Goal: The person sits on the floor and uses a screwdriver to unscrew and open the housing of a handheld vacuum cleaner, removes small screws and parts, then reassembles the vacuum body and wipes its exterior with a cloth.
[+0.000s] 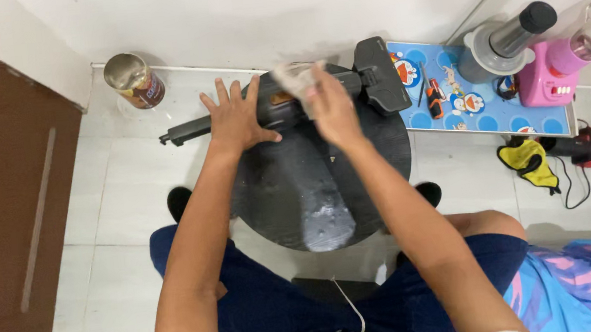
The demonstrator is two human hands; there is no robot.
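Black plastic: a long black cordless vacuum cleaner lies on its side across the far edge of a round dark table, its thin tube end sticking out past the left rim and its wide floor head hanging over the right rim.
Left hand: the left hand lies flat on the vacuum body, fingers spread wide, palm pressing down — a hold by weight, not a clasp.
Right hand: the right hand is bunched around a pale crumpled cloth, fingers curled and pinching it against the top of the vacuum body, just beside the left hand.
Table top: a dusty grey smear runs from the middle of the table toward the near edge.
Floor, left: an open tin can with a brown label stands on the white tiles by the wall, well apart from the tube end; a brown wooden door fills the left side.
Floor, right: a low blue cartoon-printed table stands just beside the floor head, with a small orange and black tool, a clear blender jar with a black cap and a pink appliance on it.
Further right: a yellow and black cloth and a dark red device with a cord lie on the tiles.
Person: seated — dark blue shorts, knees either side of the round table.
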